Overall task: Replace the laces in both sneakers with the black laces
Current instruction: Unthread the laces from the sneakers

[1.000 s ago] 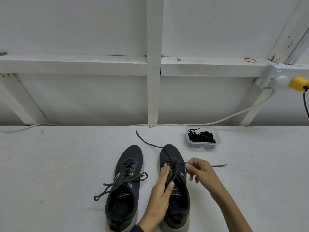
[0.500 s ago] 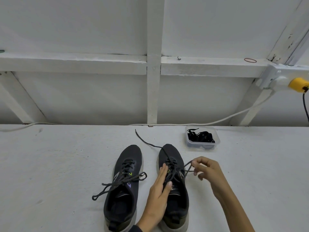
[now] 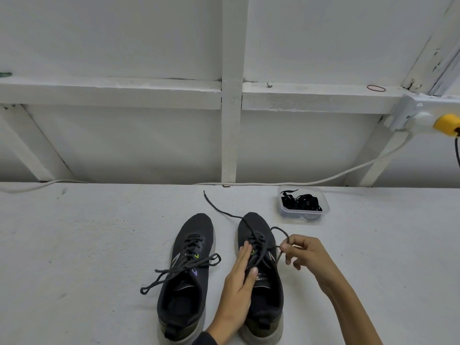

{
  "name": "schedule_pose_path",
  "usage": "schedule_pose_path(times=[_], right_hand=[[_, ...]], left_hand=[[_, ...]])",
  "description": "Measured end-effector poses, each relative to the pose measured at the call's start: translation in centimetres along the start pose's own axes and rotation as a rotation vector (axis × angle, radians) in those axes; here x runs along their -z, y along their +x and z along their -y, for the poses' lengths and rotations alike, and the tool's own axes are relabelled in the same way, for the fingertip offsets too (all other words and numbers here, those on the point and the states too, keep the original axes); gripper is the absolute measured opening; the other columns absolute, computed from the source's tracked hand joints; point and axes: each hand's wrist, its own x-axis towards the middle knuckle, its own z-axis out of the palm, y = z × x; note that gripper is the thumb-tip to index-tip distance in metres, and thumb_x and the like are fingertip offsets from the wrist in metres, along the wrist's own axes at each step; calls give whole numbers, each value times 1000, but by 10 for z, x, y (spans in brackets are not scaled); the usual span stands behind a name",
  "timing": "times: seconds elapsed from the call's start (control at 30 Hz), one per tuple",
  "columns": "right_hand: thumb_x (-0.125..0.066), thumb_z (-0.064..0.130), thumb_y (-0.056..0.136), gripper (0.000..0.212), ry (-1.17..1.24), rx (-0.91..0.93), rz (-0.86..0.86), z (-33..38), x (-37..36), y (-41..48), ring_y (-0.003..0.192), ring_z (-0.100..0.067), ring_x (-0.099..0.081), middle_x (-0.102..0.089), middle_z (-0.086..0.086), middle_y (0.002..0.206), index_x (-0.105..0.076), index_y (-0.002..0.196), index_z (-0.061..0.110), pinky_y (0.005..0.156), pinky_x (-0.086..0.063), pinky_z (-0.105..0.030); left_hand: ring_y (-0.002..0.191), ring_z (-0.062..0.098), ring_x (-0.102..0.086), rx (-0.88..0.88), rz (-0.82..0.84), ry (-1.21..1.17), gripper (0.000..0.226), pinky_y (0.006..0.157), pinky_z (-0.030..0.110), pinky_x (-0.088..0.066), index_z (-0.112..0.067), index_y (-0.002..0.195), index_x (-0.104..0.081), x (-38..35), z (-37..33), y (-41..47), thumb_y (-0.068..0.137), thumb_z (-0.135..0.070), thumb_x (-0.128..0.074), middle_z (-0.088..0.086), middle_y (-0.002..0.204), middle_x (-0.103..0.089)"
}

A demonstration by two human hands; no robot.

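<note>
on the white surface | two sneakers | left hand flat | right hand pinching lace | one tub

Two sneakers, two hands, one container.

A white painted worktop, rough and lightly speckled with small marks, is seen filling the lower half of the view. Behind it a white wall is framed by white timber: a horizontal rail is crossed at the middle by a vertical post, and diagonal braces are set at both sides. A white cable is run along the back edge of the worktop up to a white socket box at the right, into which a yellow plug is fitted. A thin red rubber band is laid on the rail. The scene is evenly and softly lit.
</note>
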Motion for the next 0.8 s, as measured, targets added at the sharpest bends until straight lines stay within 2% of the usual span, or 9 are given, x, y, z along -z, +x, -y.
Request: schedule_pose_path(times=[0.13, 0.27, 0.37, 0.43, 0.53, 0.6, 0.67, 0.73, 0.8], right_hand=[[-67, 14, 90, 16, 100, -20, -132, -7, -3, 0, 60, -17, -56, -63, -7, 76, -67, 78, 3, 52, -37, -25], [-76, 28, 81, 24, 32, -89, 130, -9, -1, -6, 64, -18, -56, -68, -8, 85, -71, 80, 4, 52, -39, -24], [-78, 25, 72, 27, -51, -80, 235, -11, -1, -11, 64, -17, -57, -67, -7, 78, -72, 81, 0, 54, -41, -24], [-82, 19, 73, 20, -59, -56, 181, -12, -1, -10, 62, -17, -57, -65, -10, 73, -72, 72, 3, 54, -40, -24], [-73, 6, 82, 17, 17, -17, 0, -8, 1, -6, 60, -18, -53, -63, -8, 68, -68, 67, 5, 53, -37, -24], [-69, 5, 86, 15, 135, -14, -180, -8, 3, -1, 60, -19, -51, -60, -7, 71, -67, 71, 3, 52, -35, -26], [-68, 10, 88, 13, 210, -34, -274, -8, 4, 1, 62, -19, -52, -58, -9, 77, -67, 79, 2, 52, -36, -27], [-69, 20, 88, 21, 193, -66, -222, -9, 3, -2, 61, -18, -54, -61, -7, 80, -67, 84, 0, 51, -37, -27], [-74, 33, 78, 38, 98, -110, -58, -8, 1, -7, 62, -17, -54, -66, -4, 80, -69, 88, -4, 51, -38, -26]], left_hand=[[142, -11, -16, 0, -3, -5, 49, 113, 7, -15, -40, 142, -25, 0, 1, 0, 102, -20, -46, -29, 151, -23], [142, -12, -16, -7, -13, -3, 49, 114, 9, -15, -44, 139, -26, 0, 1, 0, 102, -19, -46, -29, 150, -24], [142, -12, -16, -10, -11, 3, 49, 116, 12, -15, -45, 138, -26, 0, 1, 0, 102, -20, -46, -29, 151, -24], [142, -12, -16, -9, -6, -1, 49, 116, 12, -16, -45, 139, -25, 0, 1, 0, 102, -20, -46, -30, 150, -24], [142, -11, -16, -2, 5, -6, 49, 116, 12, -15, -43, 140, -25, 1, 1, 0, 102, -22, -46, -29, 151, -23], [142, -11, -16, -1, 7, -7, 49, 118, 15, -15, -43, 141, -25, 2, 1, 0, 102, -22, -46, -28, 152, -23], [142, -10, -16, -2, 5, -1, 49, 118, 15, -15, -43, 141, -25, 2, 2, 0, 102, -22, -46, -28, 152, -23], [143, -10, -16, -5, -2, 1, 48, 117, 14, -15, -43, 140, -25, 1, 0, -1, 102, -21, -46, -28, 151, -23], [142, -10, -16, -5, -9, 3, 48, 116, 12, -15, -42, 141, -25, 1, -1, -1, 102, -21, -46, -28, 151, -24]])
